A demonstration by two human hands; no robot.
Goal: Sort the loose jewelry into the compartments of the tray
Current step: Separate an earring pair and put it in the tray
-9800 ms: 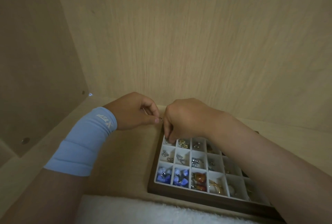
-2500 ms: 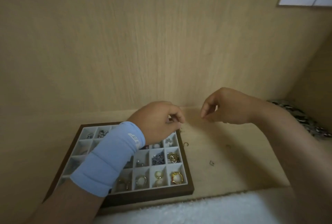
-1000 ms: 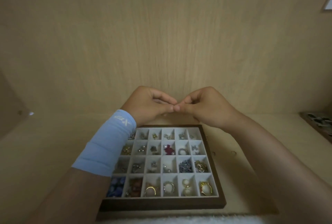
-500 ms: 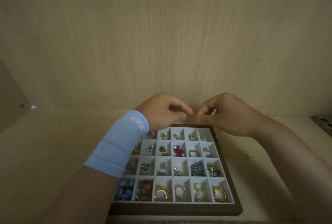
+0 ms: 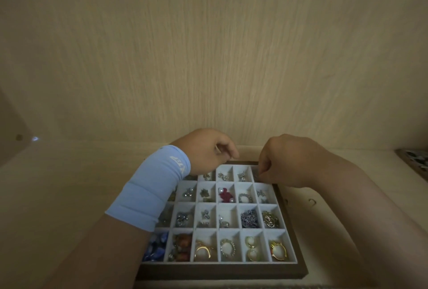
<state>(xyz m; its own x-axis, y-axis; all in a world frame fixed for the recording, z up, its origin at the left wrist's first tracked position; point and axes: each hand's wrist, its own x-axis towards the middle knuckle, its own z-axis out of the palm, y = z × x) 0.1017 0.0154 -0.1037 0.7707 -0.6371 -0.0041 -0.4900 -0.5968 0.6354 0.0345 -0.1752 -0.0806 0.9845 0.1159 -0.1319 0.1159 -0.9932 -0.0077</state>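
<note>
Mostly the sorting looks done: the left hand (image 5: 203, 152) curls above the far edge of the tray (image 5: 222, 274), nearly every compartment filled. The right hand (image 5: 284, 161) dips curled fingers (image 5: 264, 170) into the far right compartment. I cannot tell what either holds, and small hoops (image 5: 312, 201) lie loose on the worktop (image 5: 69, 184).

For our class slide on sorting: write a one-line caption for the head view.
Right hand, fingers curled, at the far-right corner compartment of a jewelry tray; left hand curled above its far edge.

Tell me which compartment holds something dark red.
The compartment in the second row from the far edge, third from the right: only it holds a dark red piece, with pearls.
</note>
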